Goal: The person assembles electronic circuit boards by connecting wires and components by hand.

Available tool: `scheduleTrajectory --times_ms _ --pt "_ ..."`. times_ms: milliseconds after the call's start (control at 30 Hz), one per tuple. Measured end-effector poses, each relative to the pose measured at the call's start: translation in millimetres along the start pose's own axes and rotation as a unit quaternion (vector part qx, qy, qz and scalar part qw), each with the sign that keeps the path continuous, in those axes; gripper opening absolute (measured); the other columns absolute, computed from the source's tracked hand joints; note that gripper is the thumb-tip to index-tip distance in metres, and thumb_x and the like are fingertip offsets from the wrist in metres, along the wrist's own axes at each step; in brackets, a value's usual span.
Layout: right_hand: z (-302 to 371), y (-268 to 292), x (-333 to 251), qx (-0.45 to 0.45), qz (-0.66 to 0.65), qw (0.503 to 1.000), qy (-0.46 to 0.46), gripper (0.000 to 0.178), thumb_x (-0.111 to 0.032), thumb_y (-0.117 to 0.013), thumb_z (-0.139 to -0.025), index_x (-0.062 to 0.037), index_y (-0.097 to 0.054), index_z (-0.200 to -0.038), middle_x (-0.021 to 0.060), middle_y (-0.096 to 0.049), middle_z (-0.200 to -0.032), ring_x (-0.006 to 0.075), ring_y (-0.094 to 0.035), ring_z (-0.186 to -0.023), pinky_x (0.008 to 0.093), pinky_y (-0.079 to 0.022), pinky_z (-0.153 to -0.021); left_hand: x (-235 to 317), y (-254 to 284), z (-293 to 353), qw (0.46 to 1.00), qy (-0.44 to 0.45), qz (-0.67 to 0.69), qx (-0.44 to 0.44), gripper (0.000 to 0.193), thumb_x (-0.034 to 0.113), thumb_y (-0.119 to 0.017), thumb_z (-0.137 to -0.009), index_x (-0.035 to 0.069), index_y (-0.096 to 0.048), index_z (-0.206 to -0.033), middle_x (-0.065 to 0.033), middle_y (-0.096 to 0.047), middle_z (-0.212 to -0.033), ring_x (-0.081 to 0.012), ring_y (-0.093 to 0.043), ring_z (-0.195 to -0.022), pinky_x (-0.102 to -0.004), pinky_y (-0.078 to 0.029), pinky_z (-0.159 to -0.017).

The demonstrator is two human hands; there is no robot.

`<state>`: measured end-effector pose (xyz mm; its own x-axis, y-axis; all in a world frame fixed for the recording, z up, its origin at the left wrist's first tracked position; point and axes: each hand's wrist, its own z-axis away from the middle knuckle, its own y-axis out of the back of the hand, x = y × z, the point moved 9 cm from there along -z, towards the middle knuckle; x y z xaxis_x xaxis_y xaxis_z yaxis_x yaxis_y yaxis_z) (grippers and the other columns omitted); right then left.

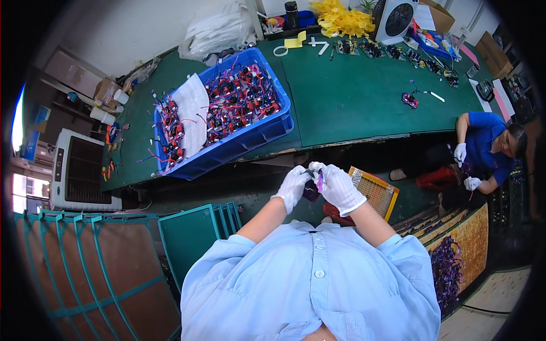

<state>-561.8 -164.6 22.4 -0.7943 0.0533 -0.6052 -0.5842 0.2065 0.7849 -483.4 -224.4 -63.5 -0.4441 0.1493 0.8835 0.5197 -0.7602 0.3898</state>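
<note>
"Where is the blue crate (244,143) sitting?"

"It's resting on the green bench (352,116). Wired units (242,105) are filling it, and a white sheet (194,111) is lying among them."

"And the thing being handled?"

"A dark circuit board (310,193) is hanging between the two hands, nearer the wearer than the crate and just past its right end. Purple wires (320,182) are showing beside it."

"What is each hand doing?"

"Both are wearing white gloves. The left hand (292,188) is pinching at the board's upper end, fingers closed. The right hand (341,190) is curling its fingers around the purple wires. The exact grip points are too small to make out."

"Anything else near?"

"Right of the crate, a yellow frame (373,190) is standing close to the right hand. A loose wired board (409,100) is lying farther right of the crate, on the bench, and a co-worker in blue (489,145) is sitting well to the crate's right, holding wired parts."
</note>
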Motion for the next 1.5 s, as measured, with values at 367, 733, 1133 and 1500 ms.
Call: scheduleTrajectory --times_ms 367,733,1133,1500 --pt "25 20 29 0.081 -0.547 0.826 -0.107 0.031 -0.013 -0.044 -0.086 0.0024 -0.047 -0.112 0.0126 -0.058 -0.096 0.0205 -0.058 -0.083 0.0302 -0.045 -0.075 9 -75 8 0.699 0.284 0.655 -0.045 0.033 0.029 -0.028 -0.093 0.014 -0.043 -0.118 -0.0101 -0.052 -0.110 -0.0269 -0.053 -0.099 -0.0483 -0.041 -0.088" --pt "47 46 54 0.058 -0.493 0.851 -0.170 0.038 -0.008 -0.042 -0.086 -0.0038 -0.035 -0.124 0.0018 -0.047 -0.080 0.0078 -0.047 -0.063 0.0183 -0.039 -0.058 63 -43 3 0.999 0.012 -0.022 0.045 0.038 0.030 -0.037 -0.090 -0.001 -0.055 -0.078 -0.0087 -0.058 -0.072 -0.0169 -0.052 -0.065 -0.0298 -0.042 -0.062" --pt "78 106 51 0.204 -0.648 0.723 -0.124 0.053 -0.007 -0.045 -0.082 0.0085 -0.023 -0.129 0.0015 -0.043 -0.058 0.0141 -0.047 -0.059 0.0294 -0.039 -0.085 82 -54 15 0.950 0.070 0.304 0.014 0.027 0.022 -0.042 -0.090 -0.001 -0.054 -0.100 -0.0117 -0.059 -0.073 -0.0170 -0.057 -0.066 -0.0276 -0.046 -0.065" --pt "65 107 76 0.196 -0.520 0.824 -0.114 0.052 -0.003 -0.040 -0.087 -0.0087 -0.019 -0.135 -0.0009 -0.043 -0.078 0.0038 -0.040 -0.063 0.0171 -0.040 -0.059 183 -60 44 0.898 -0.298 -0.306 0.107 0.014 0.009 -0.059 -0.064 -0.003 -0.059 -0.071 -0.0200 -0.041 -0.123 -0.0337 -0.034 -0.119 -0.0435 -0.029 -0.097"
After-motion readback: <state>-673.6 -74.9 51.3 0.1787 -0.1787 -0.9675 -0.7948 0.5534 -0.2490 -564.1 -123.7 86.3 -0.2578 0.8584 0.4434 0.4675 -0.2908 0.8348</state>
